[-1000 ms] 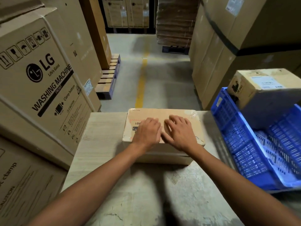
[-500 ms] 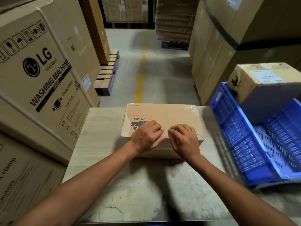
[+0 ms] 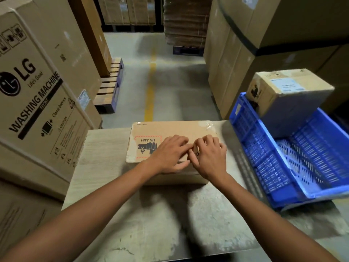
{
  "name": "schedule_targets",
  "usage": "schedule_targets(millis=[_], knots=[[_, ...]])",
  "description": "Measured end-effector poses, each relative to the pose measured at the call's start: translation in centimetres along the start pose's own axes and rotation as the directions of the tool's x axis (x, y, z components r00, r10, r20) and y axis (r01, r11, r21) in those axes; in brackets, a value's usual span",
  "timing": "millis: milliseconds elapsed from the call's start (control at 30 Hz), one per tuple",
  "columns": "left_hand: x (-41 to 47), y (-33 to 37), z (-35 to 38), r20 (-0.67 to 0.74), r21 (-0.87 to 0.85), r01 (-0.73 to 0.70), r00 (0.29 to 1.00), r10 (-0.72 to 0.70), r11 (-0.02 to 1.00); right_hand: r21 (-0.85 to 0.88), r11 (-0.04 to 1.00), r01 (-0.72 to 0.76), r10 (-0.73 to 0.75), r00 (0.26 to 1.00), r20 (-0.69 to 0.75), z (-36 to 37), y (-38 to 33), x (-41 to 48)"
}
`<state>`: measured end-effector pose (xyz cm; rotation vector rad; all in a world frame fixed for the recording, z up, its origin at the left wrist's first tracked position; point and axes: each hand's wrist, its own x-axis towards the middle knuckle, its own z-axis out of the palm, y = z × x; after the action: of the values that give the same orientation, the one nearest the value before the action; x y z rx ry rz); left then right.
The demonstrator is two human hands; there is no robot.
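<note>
The left hand [image 3: 170,156] is lying palm down on the lid of the cardboard box [image 3: 170,129], its fingers loosely stretched toward the other hand and gripping nothing. The right hand [image 3: 210,157] is resting beside it on the same lid. Its fingers are bent at the knuckles and their tips are pressing into the cardboard. Whether they are pinching anything there I cannot tell. The two hands are touching at the fingertips over the middle of the lid, toward the box's near edge.

The box is sitting closed on a pale, worn table [image 3: 102,148], at the far edge of it. A red-bordered UN 3481 label [image 3: 148,146] is showing on the lid just left of the left hand, and clear tape is shining at the far right corner.

Right of the box, a blue plastic crate [image 3: 251,140] is standing tilted on the table edge, just beside the box but apart from it. A smaller taped carton [image 3: 289,91] with a white label is sitting in the crate's far end.

Left of the box, a tall LG washing machine carton [image 3: 37,103] is standing close against the table. Beyond the box, a grey concrete floor is running away with a yellow line [image 3: 150,91] painted down it. A wooden pallet [image 3: 109,87] is lying to the far left of the box. Big brown cartons [image 3: 236,53] are rising to its far right, and a stack of flat cardboard [image 3: 187,21] is standing straight beyond it.
</note>
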<state>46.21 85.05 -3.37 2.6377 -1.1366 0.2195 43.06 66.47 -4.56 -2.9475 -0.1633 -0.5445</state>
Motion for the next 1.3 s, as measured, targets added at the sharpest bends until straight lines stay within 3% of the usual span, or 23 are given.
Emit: schedule_targets(millis=[133,267,367,500,567,667,867,933,1100,1300], knots=[[1.5,-0.6,-0.3,-0.067,-0.065,0.074,0.995,-0.079,0.995,-0.018,1.0,-0.001,0.003,0.993,0.121,-0.5,0.6,3.0],[1.8,-0.4,0.8,0.079,0.09,0.186,0.978,-0.193,0.978,0.014,1.0,0.025,-0.027,0.983,0.184,1.1,0.6,2.8],[2.1,-1.0,0.5,0.073,0.023,0.196,0.978,-0.197,0.98,-0.003,0.999,0.039,-0.038,0.983,0.178,0.3,0.8,3.6],[2.7,-2.2,-0.3,0.002,-0.007,0.265,0.964,-0.265,0.964,0.014,0.994,-0.107,0.102,0.974,0.202,-0.2,-0.5,5.0],[2.0,-3.1,-0.7,-0.061,0.074,0.435,0.9,-0.431,0.898,0.052,0.982,-0.181,0.17,0.97,0.172,0.2,-1.3,4.4],[0.0,-4.6,-1.1,-0.136,0.051,0.708,0.704,-0.697,0.705,0.089,0.952,-0.294,0.271,0.94,0.208,0.4,-1.3,4.0],[-2.6,-4.9,-2.5,-0.112,-0.277,0.86,0.414,-0.903,0.429,0.13,0.886,-0.444,0.405,0.88,0.246,-0.4,-1.8,3.8],[-2.9,-4.6,-2.9,-0.066,-0.318,0.869,0.378,-0.923,0.379,0.143,0.868,-0.475,0.434,0.867,0.245,-0.8,-2.0,3.2],[-4.8,-5.0,-3.6,-0.001,-0.35,0.867,0.379,-0.925,0.356,0.269,0.836,-0.477,0.445,0.878,0.176,-1.4,-1.3,2.0],[-5.4,-4.4,-3.8,-0.121,-0.497,0.792,0.343,-0.932,0.356,0.43,0.77,-0.471,0.485,0.87,0.086,-2.3,-1.3,1.9]])
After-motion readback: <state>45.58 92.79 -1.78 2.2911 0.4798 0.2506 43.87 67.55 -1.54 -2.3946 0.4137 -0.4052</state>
